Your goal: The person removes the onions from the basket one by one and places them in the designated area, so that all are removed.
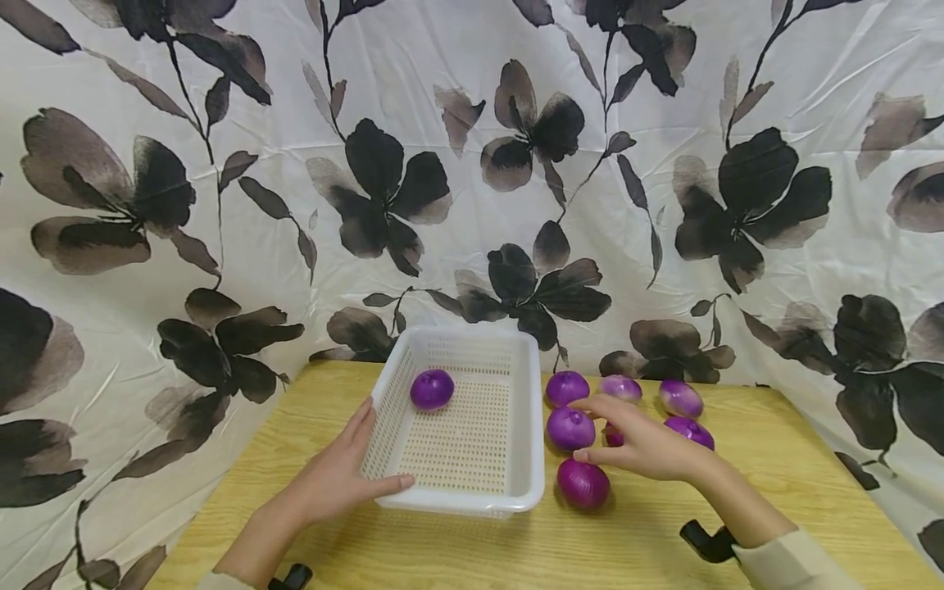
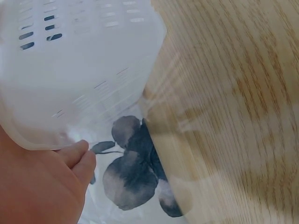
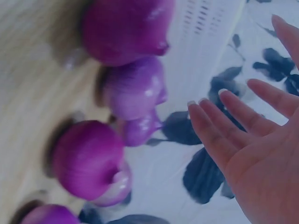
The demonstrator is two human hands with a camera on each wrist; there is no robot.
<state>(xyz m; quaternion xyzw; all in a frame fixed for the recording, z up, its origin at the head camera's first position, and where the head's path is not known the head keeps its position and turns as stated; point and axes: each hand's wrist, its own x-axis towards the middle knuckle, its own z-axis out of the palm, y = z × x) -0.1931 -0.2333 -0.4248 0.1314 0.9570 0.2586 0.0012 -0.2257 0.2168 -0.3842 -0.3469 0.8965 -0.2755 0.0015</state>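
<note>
A white perforated plastic basket [image 1: 537,426] stands on the table with one purple onion [image 1: 432,389] inside, toward its back left. At the basket's front left corner, my left hand [image 1: 335,483] grips the rim, thumb over the front edge and fingers along the outer left wall. My right hand [image 1: 645,438] hovers over the onions right of the basket, fingers spread and holding nothing. Beneath or beside it lie a purple onion [image 1: 571,428] and a darker onion [image 1: 583,485]. Another onion [image 1: 612,434] is partly hidden by the hand.
Further onions lie at the back: one onion [image 1: 567,388] by the basket, a paler onion [image 1: 620,388], and an onion [image 1: 681,398] farther right. One more onion [image 1: 690,432] sits behind the right wrist. A flower-print cloth [image 1: 457,205] hangs behind the wooden table [image 1: 457,557].
</note>
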